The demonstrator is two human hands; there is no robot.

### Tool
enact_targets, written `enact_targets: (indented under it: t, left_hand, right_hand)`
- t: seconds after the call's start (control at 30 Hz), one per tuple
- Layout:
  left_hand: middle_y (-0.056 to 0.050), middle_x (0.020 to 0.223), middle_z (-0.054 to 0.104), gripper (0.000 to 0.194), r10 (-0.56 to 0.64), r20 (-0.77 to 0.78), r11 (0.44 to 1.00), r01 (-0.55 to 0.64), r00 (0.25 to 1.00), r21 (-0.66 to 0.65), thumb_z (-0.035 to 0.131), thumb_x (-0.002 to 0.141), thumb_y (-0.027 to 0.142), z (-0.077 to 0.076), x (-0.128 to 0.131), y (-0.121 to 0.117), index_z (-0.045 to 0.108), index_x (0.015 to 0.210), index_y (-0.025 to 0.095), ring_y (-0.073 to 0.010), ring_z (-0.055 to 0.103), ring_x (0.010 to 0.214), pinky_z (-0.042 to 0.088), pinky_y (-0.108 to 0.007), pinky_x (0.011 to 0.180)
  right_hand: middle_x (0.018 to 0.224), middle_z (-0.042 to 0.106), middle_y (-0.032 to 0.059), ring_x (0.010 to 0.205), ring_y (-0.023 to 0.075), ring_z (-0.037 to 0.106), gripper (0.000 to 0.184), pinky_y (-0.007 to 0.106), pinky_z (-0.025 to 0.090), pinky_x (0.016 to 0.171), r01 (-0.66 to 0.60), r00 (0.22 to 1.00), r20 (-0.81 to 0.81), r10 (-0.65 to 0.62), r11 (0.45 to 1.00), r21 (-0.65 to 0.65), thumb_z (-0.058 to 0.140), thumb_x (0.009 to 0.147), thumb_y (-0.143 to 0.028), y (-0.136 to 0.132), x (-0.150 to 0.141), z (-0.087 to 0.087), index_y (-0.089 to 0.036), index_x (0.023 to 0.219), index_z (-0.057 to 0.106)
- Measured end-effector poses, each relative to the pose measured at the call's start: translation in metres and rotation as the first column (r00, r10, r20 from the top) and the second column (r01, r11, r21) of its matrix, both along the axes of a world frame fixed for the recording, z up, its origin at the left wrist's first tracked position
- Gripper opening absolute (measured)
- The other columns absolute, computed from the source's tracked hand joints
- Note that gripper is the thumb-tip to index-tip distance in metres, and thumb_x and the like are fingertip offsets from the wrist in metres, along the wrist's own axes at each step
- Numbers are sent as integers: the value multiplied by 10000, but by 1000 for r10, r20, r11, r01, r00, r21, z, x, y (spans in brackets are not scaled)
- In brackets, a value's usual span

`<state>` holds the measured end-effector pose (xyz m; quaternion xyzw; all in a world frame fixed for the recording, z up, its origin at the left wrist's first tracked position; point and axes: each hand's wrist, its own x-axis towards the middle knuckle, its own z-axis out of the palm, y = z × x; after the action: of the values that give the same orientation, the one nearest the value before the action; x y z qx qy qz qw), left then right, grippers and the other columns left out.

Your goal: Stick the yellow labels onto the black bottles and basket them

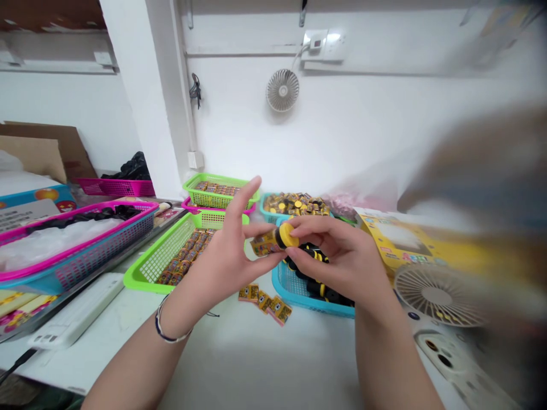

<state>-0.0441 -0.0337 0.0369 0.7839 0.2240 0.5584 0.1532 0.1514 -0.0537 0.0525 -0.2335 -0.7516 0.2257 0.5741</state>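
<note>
Right hand point(337, 265) pinches the yellow cap point(288, 234) of a small labelled container point(264, 244), left hand point(224, 259) gripping its body, fingers spread, above a blue plastic basket point(294, 299) of black-and-yellow pieces; a green plastic basket point(137, 279) sits left.

Head-worn view, facing down, hands point(224, 262) point(342, 267) fairly near

A white painted wall point(239, 131) is running behind the long white bench point(94, 336), interrupted by a square white pillar point(145, 97). A round white plastic fan point(282, 90) is hanging below a white electrical socket panel point(323, 45), a small black cable bundle point(195, 90) is hanging beside the pillar, and brown cardboard sheets point(38, 151) are leaning at the far left.
</note>
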Motion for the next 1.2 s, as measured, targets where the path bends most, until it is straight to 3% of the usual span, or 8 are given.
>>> enact_targets:
  t: [0.1, 0.33, 0.47, 0.6, 0.7, 0.83, 0.93, 1.2]
  left_hand:
    - [-67, 1623, 194, 953, 62, -18, 994, -60, 998, 90, 741, 817, 261, -3, 0, 2, 119, 1515, 446, -239, 706, 1049, 612, -333, 873]
    - [-84, 1335, 595, 876, 125, -120, 919, -70, 985, 387, 650, 885, 151, -8, -2, 7, 104, 1545, 337, -215, 699, 1051, 609, -352, 910]
    - [-80, 1288, 620, 788, 197, -88, 824, -116, 977, 554, 640, 878, 94, -12, -1, 12, 225, 1520, 288, -199, 656, 1116, 590, -338, 935]
    - [-69, 1277, 622, 782, 130, -88, 820, -57, 988, 570, 619, 879, 58, -15, 0, 15, 219, 1509, 293, -184, 658, 1102, 593, -335, 926]
    - [-87, 1296, 606, 745, 126, -54, 900, -92, 991, 425, 657, 867, 108, -11, 2, 13, 255, 1469, 287, -199, 683, 1074, 604, -345, 898]
    - [-61, 1045, 718, 887, 16, 178, 993, 5, 984, -117, 707, 851, 227, 6, 4, -1, 77, 1474, 268, -189, 733, 905, 605, -371, 863]
    - [0, 841, 741, 1028, -70, 313, 900, 196, 947, -389, 765, 796, 226, 19, 3, -12, -3, 1476, 288, -169, 730, 757, 603, -324, 755]
    - [35, 826, 723, 1069, -247, 440, 729, 465, 863, -503, 793, 735, 155, 17, 4, -9, 35, 1469, 329, -106, 665, 657, 516, -213, 629]
  right_hand:
    - [997, 716, 19, 899, 147, 689, 314, 281, 612, 812, 32, 999, -36, -33, 999, -26, 764, 773, -149, 2, -4, -2, -260, 1056, 685]
    - [1047, 710, 55, 960, 180, 683, 97, 307, 598, 805, 147, 987, 38, -155, 976, 161, 746, 805, -193, 6, -5, -3, -233, 885, 708]
    - [1113, 693, 65, 999, 163, 668, 54, 297, 562, 887, 216, 949, 167, -268, 936, 277, 689, 849, -170, -1, -5, 2, -212, 878, 673]
    - [1084, 685, 64, 992, 148, 665, 59, 262, 548, 899, 239, 924, 211, -319, 912, 333, 659, 863, -163, -8, -7, 4, -205, 854, 618]
    - [1232, 627, 111, 1145, 200, 621, 251, 318, 534, 983, 252, 891, 279, -358, 901, 353, 690, 843, -236, -6, -9, 2, -202, 1077, 605]
    - [1409, 501, 131, 1351, 237, 463, 644, 397, 462, 1107, 224, 871, 308, -384, 866, 446, 697, 833, -256, 4, -17, -6, -223, 1406, 404]
    - [1350, 558, 110, 1312, 229, 499, 630, 415, 447, 1123, 273, 869, 207, -449, 785, 556, 671, 830, -173, 9, -25, -13, -241, 1399, 409]
    - [1212, 627, 121, 1158, 282, 597, 677, 462, 518, 1021, 358, 853, 46, -521, 646, 674, 660, 729, -86, 14, -37, -29, -227, 1366, 475]
